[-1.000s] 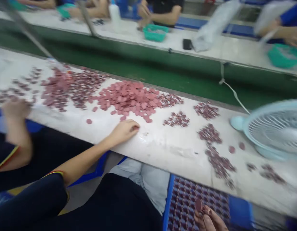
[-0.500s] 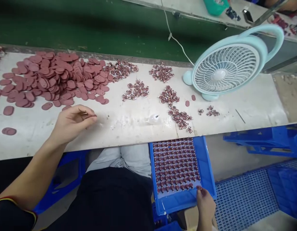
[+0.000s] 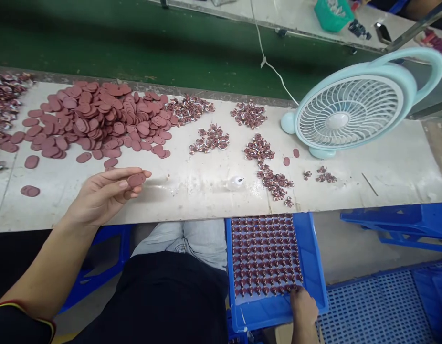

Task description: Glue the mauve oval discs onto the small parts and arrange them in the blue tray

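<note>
My left hand point(image 3: 108, 191) pinches a flat reddish oval disc point(image 3: 136, 180) above the table's front edge. Behind it lies a large heap of similar discs point(image 3: 95, 114). My right hand point(image 3: 303, 306) is at the lower right corner of the rows of small dark red pieces point(image 3: 266, 253) standing in a blue tray point(image 3: 316, 267). Its fingers are pressed together at the end of the front row; what they hold, if anything, is hidden. Small piles of shiny red-brown pieces point(image 3: 274, 181) lie on the white table point(image 3: 214, 200).
A light blue fan point(image 3: 337, 121) stands at the table's right, its white cord running up behind. Loose pieces lie in front of it. A green basket point(image 3: 333, 15) is on the far shelf. Blue stools and a blue perforated crate point(image 3: 367, 306) are below the table.
My left hand has turned, and a disc now shows between its fingers. My right hand has moved to the end of the tray's front row, where its piece is no longer visible. The view has shifted.
</note>
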A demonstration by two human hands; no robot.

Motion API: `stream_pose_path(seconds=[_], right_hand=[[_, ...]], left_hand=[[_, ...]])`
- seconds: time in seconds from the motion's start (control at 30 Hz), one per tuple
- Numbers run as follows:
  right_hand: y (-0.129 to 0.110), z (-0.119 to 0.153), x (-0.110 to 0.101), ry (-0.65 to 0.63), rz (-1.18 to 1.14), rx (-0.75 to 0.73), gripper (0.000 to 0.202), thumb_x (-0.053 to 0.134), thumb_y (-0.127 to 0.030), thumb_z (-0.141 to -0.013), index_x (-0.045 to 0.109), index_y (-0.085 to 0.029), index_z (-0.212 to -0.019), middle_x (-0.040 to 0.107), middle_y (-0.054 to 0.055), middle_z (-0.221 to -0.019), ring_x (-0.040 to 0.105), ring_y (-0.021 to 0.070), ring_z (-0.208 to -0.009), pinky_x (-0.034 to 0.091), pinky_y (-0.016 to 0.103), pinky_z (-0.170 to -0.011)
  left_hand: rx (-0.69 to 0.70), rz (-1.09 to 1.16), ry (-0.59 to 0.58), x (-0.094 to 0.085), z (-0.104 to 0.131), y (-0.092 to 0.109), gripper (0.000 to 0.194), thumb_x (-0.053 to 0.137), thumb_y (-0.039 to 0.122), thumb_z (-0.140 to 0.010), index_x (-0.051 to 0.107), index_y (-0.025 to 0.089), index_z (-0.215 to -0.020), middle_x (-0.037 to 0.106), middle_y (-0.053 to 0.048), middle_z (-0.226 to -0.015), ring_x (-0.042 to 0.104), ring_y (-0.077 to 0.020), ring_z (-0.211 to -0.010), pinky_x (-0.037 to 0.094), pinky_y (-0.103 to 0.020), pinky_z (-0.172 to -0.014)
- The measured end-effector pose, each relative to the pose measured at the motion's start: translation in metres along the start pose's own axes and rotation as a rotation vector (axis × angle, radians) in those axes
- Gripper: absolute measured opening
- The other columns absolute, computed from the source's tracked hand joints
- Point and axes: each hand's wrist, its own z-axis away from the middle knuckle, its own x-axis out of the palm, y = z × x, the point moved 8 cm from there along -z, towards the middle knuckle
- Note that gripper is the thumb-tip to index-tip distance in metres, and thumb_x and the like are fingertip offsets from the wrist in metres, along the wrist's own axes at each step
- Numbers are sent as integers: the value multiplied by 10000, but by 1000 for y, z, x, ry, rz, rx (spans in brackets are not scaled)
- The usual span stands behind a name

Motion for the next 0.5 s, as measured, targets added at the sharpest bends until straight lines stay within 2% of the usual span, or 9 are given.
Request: stream_pose_path(seconds=[0.07,0.13,0.2,0.27,0.3,0.37,0.43,0.47,0.5], right_hand=[[-15,3,-13,40,-27,38,481,658,-643,-596,568,-171,-611,286,-91,-559,181,41,-541,240,181,-528],[-45,6,-31,106,-80,76,420,697,-581,-505,541,-198,-582,295,-81,-558,182,63,-569,264,231,-559],[-90,14,-47,165,-183,110,355,703,-542,-490,559,-247,-624,364,-50,-606,225,107,-589,247,265,-576],[-148,30,-48,145,-354,141,357,745,-517,-512,624,-283,-753,539,11,-754,415,182,-673,275,270,-563],[-181,40,-42,102,-479,154,394,756,-536,-534,641,-288,-818,561,23,-810,491,202,-732,322,275,-547],[-255,64,-15,-136,-813,156,512,666,-713,-612,620,-283,-886,527,4,-795,529,179,-702,384,272,-496],[-334,92,24,-548,-1079,171,642,565,-833,-664,634,-235,-885,421,-31,-691,388,114,-536,295,237,-372],[-370,105,39,-729,-1199,194,699,508,-823,-747,659,-194,-1013,424,-35,-702,333,84,-496,240,210,-323],[-406,118,54,-970,-1409,269,749,476,-773,-828,619,-142,-1206,460,-30,-743,360,60,-498,236,163,-305]], left_hand=[[-10,42,-13,-1,1,-5,435,892,289,-682,773,148,-1076,776,-99,-1083,667,-89,-659,567,-169,-578],[-50,83,-43,2,7,-15,439,897,307,-672,774,159,-1067,775,-105,-1084,701,-124,-684,568,-178,-555],[-139,131,-91,11,17,-30,441,895,300,-673,771,163,-1073,768,-111,-1116,739,-165,-751,575,-184,-562],[-256,194,-157,29,30,-48,412,862,275,-722,758,151,-1101,750,-127,-1176,760,-201,-849,591,-197,-602],[-299,231,-184,39,37,-56,397,834,270,-761,748,144,-1128,735,-138,-1214,762,-217,-908,600,-207,-628],[-365,295,-240,60,48,-71,372,794,247,-810,736,132,-1159,716,-160,-1252,758,-232,-985,606,-213,-671],[-397,373,-282,79,56,-80,347,771,228,-832,739,122,-1160,703,-175,-1275,758,-225,-995,597,-195,-672],[-402,418,-308,87,59,-82,337,764,220,-836,743,120,-1158,701,-178,-1276,760,-221,-994,595,-187,-673],[-402,459,-333,94,61,-84,332,764,215,-835,749,119,-1153,703,-180,-1271,761,-220,-992,594,-181,-674]])
